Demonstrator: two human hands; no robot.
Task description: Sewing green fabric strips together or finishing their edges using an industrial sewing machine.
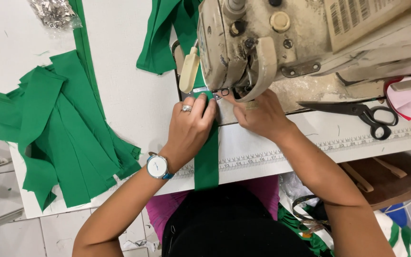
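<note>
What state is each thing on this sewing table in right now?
Green strip: flat, fed under the needle.
Left hand: pressing the strip.
Right hand: beside the presser foot.
Scissors: closed, lying flat.
Green pieces: stacked, fanned out.

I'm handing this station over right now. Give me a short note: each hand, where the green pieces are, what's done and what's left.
Left hand: flat on the green strip, pressing it toward the sewing machine foot.
Right hand: beside the foot, fingers on the strip's right side.
Strip: runs under the machine and hangs over the table edge.
Stack of green pieces: on the left; whether sewn, cannot tell.
More green fabric: behind the machine.
Scissors: on the right, untouched.
Left: the strip length before the foot.
</note>
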